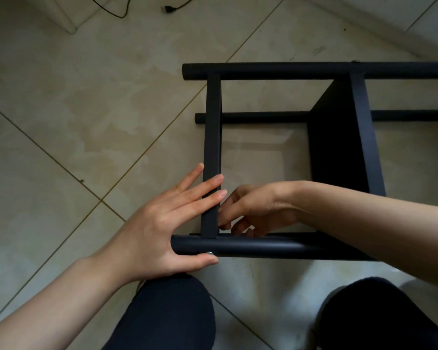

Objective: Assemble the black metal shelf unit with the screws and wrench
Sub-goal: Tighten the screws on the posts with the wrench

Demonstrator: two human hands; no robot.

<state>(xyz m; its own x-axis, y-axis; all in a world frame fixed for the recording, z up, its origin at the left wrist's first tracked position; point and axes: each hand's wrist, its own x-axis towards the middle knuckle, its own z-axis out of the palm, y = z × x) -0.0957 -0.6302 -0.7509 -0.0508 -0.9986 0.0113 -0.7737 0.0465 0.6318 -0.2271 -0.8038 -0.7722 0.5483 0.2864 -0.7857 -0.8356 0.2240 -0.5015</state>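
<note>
The black shelf unit [334, 137] is seen lying on its side on the tiled floor [74, 122], in front of the person's knees [172, 311]. The near tube [263, 246] is braced by the left hand [159, 223]: the fingers [200, 195] are laid straight across the flat crossbar [211, 157], and the thumb is pressed along the tube's near side, beside a small silver screw head [210, 253]. The right hand [253, 210] is reached inside the frame, just behind the crossbar's lower end, with its fingers curled toward the joint; whether anything is pinched there cannot be told, since the fingertips are hidden by the bar and tube. Two further tubes [314, 70] are shown beyond, joined by a second crossbar [364, 127] and a dark panel [339, 152]. A cable with a plug [168, 9] is seen on the floor at the far edge.
</note>
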